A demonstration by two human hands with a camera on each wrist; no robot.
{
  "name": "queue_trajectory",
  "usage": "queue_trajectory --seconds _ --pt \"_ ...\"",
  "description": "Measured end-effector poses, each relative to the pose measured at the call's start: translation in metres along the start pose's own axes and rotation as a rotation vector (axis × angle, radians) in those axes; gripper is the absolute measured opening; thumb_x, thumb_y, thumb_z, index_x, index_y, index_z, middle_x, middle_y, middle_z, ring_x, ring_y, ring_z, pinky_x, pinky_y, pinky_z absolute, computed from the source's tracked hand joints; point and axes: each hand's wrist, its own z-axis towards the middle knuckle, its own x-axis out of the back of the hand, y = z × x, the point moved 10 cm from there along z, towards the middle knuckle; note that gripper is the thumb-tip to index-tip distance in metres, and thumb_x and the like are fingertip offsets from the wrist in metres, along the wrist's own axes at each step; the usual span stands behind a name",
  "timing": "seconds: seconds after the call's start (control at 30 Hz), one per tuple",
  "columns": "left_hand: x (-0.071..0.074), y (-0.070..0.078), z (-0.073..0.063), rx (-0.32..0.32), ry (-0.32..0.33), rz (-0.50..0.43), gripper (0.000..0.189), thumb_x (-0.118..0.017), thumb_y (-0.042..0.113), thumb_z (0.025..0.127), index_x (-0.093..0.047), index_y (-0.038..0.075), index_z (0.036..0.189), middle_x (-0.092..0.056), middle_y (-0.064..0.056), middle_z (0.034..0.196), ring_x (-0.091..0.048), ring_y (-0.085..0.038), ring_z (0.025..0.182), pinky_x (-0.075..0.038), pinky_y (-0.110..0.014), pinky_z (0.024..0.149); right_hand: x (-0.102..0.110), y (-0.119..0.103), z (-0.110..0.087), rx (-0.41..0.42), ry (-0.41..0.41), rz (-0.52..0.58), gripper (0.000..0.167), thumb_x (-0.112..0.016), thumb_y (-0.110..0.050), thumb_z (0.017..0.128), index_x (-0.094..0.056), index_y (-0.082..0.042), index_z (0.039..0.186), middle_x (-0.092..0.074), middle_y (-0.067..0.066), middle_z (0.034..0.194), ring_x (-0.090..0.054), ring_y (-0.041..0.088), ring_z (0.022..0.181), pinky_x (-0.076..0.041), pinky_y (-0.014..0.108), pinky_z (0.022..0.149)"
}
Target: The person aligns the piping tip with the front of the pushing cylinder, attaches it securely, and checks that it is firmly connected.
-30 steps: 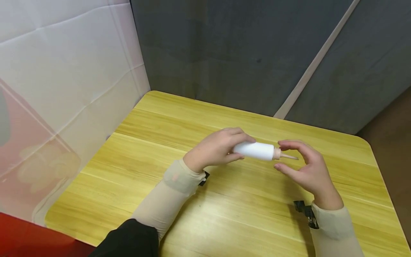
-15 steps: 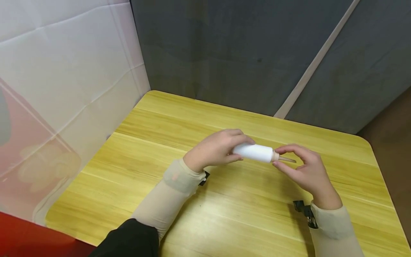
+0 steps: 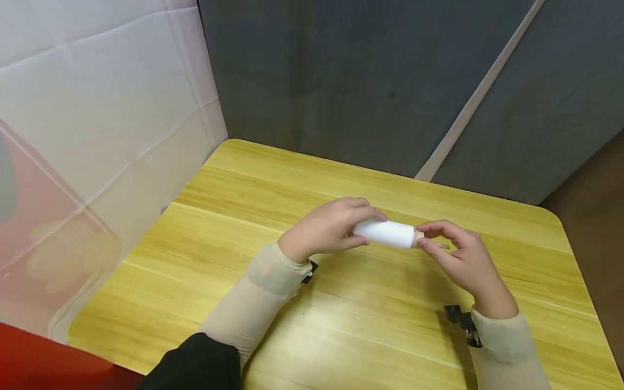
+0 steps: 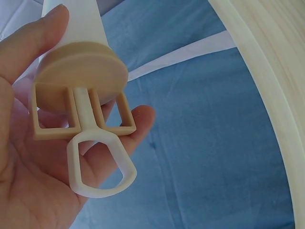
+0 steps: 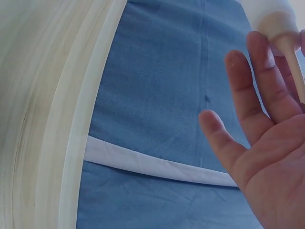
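Observation:
A white syringe-like tube [image 3: 385, 234] lies level above the yellow wooden table [image 3: 341, 336]. My left hand [image 3: 348, 230] grips its barrel at the left end. In the left wrist view, the beige flange [image 4: 81, 71] and the white plunger ring [image 4: 101, 168] rest in the palm of my left hand [image 4: 28, 143]. At the other end, my right hand [image 3: 428, 238] pinches the beige collar with thumb and forefinger. The thin nozzle [image 3: 442, 246] points right across that palm. The right wrist view shows the nozzle [image 5: 288, 43] beside the fingers [image 5: 257, 81], with the thumb almost out of frame.
A grey cloth backdrop [image 3: 365, 81] with a pale strip [image 3: 468, 108] stands behind the table. A white sheet [image 3: 97, 108] hangs at the left. The table's rounded right corner [image 3: 556, 214] borders brown floor. A black wrist mount [image 3: 460, 319] sits on my right sleeve.
My right hand has closed in from open around the nozzle to pinching the beige collar. The left hand and the tube have barely moved.

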Motion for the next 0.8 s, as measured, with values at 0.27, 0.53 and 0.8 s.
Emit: queue_trajectory --seconds 0.27,0.53,0.8 --pt "0.0 0.001 0.0 -0.005 0.001 -0.003 0.044 -0.086 0.015 0.092 -0.071 0.009 0.133 -0.071 -0.006 0.125 -0.066 -0.019 0.108 -0.053 -0.031 0.096 -0.001 0.006 -0.001 -0.039 -0.011 0.019 0.032 -0.08 0.005 0.092 -0.076 -0.01 0.119 -0.077 0.0 0.108 -0.068 0.001 0.099 -0.049 0.014 0.09" --pt "0.0 0.002 0.001 -0.008 0.004 -0.007 0.044 -0.087 0.012 0.091 -0.071 0.008 0.132 -0.071 -0.007 0.124 -0.066 -0.019 0.105 -0.054 -0.031 0.095 0.001 -0.009 0.0 0.14 0.002 0.113 0.06 -0.097 0.013 0.063 -0.076 -0.006 0.117 -0.075 0.01 0.115 -0.068 0.012 0.111 -0.05 0.023 0.102" --pt "-0.002 0.001 0.001 0.007 -0.025 -0.021 0.044 -0.085 0.012 0.093 -0.071 0.008 0.133 -0.071 -0.006 0.126 -0.066 -0.018 0.107 -0.053 -0.031 0.096 0.0 -0.006 0.0 0.13 0.001 0.069 0.052 -0.095 0.014 0.067 -0.079 -0.009 0.111 -0.077 0.004 0.108 -0.07 0.009 0.102 -0.054 0.019 0.092"
